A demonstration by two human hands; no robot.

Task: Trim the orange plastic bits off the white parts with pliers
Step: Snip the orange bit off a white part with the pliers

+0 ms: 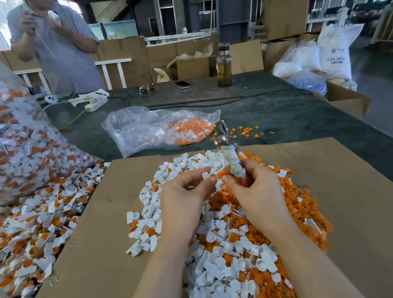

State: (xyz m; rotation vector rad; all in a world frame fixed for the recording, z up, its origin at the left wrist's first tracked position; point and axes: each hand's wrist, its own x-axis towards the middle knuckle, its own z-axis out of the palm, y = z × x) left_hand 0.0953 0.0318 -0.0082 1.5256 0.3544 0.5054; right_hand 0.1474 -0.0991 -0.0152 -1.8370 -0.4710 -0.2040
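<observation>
Above the heap of trimmed parts (227, 254) on the cardboard sheet (354, 205), the left hand (183, 198) pinches a white part with an orange bit (215, 177) between thumb and fingertips. The right hand (254, 186) curls round the pliers (229, 155), whose long axis runs upright, metal head pointing away from the person.

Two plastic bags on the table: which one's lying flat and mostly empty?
The small bag at mid-table, beyond the cardboard. The big bag on the left bulges full.
</observation>
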